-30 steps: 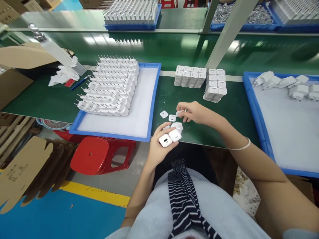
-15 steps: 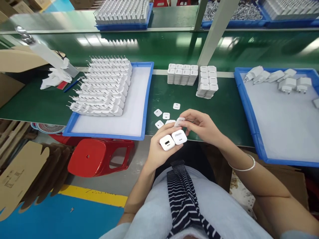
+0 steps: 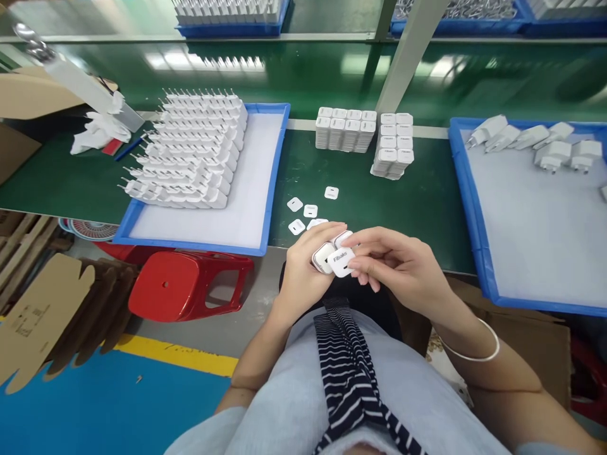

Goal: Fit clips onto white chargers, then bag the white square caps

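Head view: white faceplate (image 3: 341,261) in right hand (image 3: 408,266)

Between the fingertips of our right hand (image 3: 403,265) we pinch a thin white faceplate (image 3: 340,260), a rounded square printed "Fibaks", with a small dark slot below the lettering, its printed side facing us. It partly covers the two white charger bodies (image 3: 320,258) that we grip side by side in our left hand (image 3: 303,268), their rounded-square ends towards us.
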Demonstrator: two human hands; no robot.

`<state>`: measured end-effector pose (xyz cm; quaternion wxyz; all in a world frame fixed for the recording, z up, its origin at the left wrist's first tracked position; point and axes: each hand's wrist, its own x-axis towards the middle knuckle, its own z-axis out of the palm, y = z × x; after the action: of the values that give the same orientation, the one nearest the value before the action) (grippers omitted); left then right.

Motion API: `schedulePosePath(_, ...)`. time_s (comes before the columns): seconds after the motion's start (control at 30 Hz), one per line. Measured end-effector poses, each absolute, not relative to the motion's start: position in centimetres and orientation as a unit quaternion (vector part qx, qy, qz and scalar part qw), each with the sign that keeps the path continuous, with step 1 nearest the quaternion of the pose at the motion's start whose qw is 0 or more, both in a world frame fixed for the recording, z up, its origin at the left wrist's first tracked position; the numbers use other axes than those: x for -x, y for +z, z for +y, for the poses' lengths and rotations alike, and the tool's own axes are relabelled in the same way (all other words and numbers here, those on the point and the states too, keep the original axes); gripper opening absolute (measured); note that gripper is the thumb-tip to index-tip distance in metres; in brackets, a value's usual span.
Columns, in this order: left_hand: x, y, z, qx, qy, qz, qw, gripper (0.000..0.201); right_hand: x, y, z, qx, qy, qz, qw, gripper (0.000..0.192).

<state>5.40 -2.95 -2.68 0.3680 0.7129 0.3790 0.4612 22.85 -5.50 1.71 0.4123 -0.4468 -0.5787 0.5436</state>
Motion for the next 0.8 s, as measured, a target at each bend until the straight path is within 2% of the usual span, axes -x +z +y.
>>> schedulePosePath(0.37, -5.48, -2.18, -3.3, -0.724, 0.444, 0.37, 0.377, 0.028, -21.88, 1.19, -5.16, 0.455, 0.57, -0.547, 0.411, 0.009)
schedulePosePath(0.8, -5.42, -2.23, -3.51, -0.733, 0.435, 0.381, 0.359, 0.025, -21.91, 1.09, -5.12, 0.47, 0.587, -0.532, 0.389, 0.017)
